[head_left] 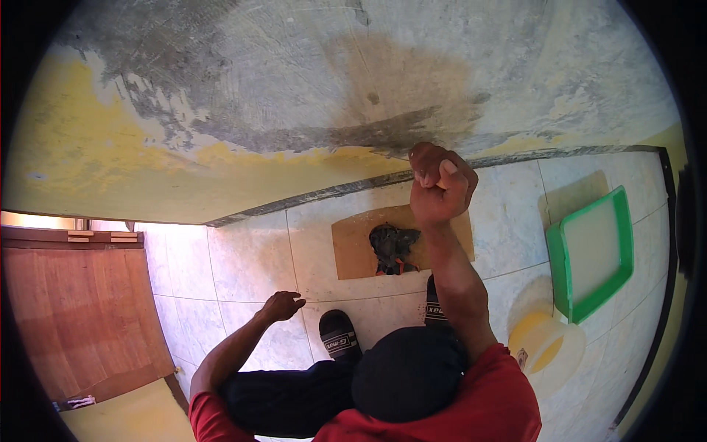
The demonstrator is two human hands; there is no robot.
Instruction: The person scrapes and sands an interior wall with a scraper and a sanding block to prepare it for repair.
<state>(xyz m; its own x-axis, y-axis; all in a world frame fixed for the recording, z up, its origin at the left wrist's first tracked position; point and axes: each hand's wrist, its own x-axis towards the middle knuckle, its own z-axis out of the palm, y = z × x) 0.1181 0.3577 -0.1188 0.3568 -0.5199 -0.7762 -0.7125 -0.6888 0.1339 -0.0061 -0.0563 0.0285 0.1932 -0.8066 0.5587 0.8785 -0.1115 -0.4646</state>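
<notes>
My right hand [444, 184] is raised in front of the wall [258, 74], its fingers curled into a fist at the lower edge of the grey patch. Whatever it grips is hidden; only a thin line shows beside the knuckles. Low over the tiled floor hangs my left hand [283, 305], fingers loosely stretched out and holding nothing visible. Grey filler or bare plaster covers much of the wall, with yellow paint left in ragged areas. Below my right hand, a brown cardboard sheet [353, 254] lies on the floor, bearing a dark lumpy thing [394, 247] with orange parts.
A green rectangular tray [561, 272] with a pale inside stands on the right. Nearer me is a translucent round tub [571, 346] with something yellow by it. A brown wooden door [81, 309] is at the left. My sandalled feet rest on the tiles [250, 258].
</notes>
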